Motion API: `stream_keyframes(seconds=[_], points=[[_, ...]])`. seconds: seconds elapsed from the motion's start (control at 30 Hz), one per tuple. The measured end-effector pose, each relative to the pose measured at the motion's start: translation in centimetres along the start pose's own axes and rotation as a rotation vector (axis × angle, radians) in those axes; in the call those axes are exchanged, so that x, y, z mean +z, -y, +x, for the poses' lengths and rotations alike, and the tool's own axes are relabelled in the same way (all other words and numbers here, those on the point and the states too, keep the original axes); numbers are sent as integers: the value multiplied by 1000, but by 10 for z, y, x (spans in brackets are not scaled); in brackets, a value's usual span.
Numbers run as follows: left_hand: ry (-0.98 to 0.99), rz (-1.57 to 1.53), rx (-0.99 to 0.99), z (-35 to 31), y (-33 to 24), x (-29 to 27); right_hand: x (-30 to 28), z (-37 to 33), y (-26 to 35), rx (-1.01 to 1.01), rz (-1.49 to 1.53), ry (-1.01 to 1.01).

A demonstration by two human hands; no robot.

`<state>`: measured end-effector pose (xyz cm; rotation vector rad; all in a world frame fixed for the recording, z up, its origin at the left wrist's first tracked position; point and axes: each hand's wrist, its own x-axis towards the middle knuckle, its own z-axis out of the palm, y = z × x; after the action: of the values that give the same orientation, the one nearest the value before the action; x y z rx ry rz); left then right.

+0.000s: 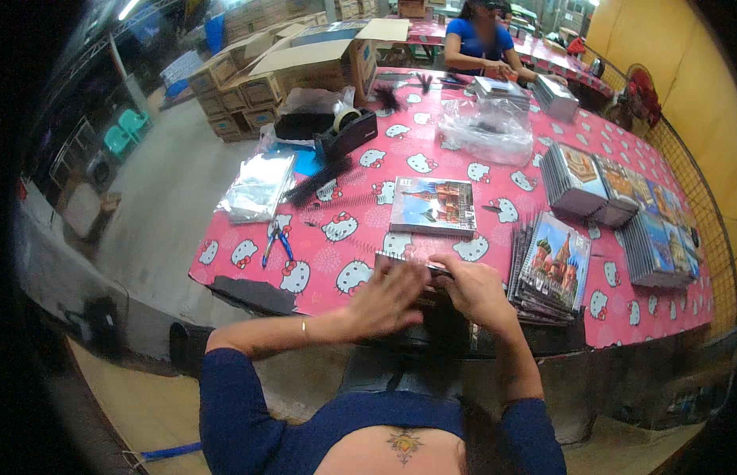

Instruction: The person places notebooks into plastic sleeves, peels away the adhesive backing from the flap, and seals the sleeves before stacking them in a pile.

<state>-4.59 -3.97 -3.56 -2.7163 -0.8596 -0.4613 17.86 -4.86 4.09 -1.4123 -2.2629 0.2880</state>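
Observation:
My left hand (387, 297) lies flat with fingers spread on a spiral-bound notebook (406, 262) at the near edge of the table. My right hand (473, 289) is curled over the same notebook's right side, fingers pinching at its edge. Just beyond them lies a small stack of notebooks (433, 206) with a picture cover. To the right of my right hand sits a fanned pile of notebooks (552, 265) showing a colourful domed building.
The table has a pink cartoon-cat cloth (360, 170). On it are blue-handled scissors (275, 240), clear sleeves (258, 188), black spiral combs (317, 184), a tape dispenser (346, 131), a plastic bag (489, 131), more notebook stacks (614, 190). A person in blue (479, 43) works at the far end. Cardboard boxes (281, 75) stand behind.

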Motion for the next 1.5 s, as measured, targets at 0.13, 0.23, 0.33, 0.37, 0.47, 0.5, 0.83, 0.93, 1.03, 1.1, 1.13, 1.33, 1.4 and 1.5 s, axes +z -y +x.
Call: stream_keyframes(seconds=[0.13, 0.23, 0.33, 0.37, 0.47, 0.5, 0.83, 0.93, 1.03, 1.1, 1.13, 1.33, 1.4, 1.5], points=[[38, 52, -72, 27, 21, -2, -7, -3, 7, 64, 48, 38], [491, -194, -76, 32, 2, -38, -15, -11, 5, 39, 85, -92], [-62, -93, 52, 1, -1, -4, -16, -37, -24, 46, 495, -328], [-84, 176, -109, 34, 15, -19, 4, -44, -35, 145, 729, -301], [30, 96, 82, 30, 12, -10, 47, -53, -42, 336, 1153, -262], [14, -22, 241, 4, -1, 7, 57, -54, -45, 318, 1160, -274], [149, -50, -66, 39, -2, -17, 64, -42, -33, 272, 1123, -323], [71, -16, -106, 63, 12, -22, 50, -44, -28, 277, 1195, -216], [-72, 53, 303, 29, -20, -20, 43, -46, -42, 209, 1028, -107], [21, 217, -90, 69, 7, -29, 54, -52, -51, 215, 927, -92], [72, 187, -22, 66, 7, -26, 53, -51, -46, 215, 934, -90], [198, -77, 48, 66, -3, -29, 57, -49, -51, 124, 838, -160], [102, 72, 4, 75, 1, -33, 43, -46, -42, 214, 842, -36], [-80, -2, 217, 35, -26, -4, 44, -45, -44, 155, 849, -63]])
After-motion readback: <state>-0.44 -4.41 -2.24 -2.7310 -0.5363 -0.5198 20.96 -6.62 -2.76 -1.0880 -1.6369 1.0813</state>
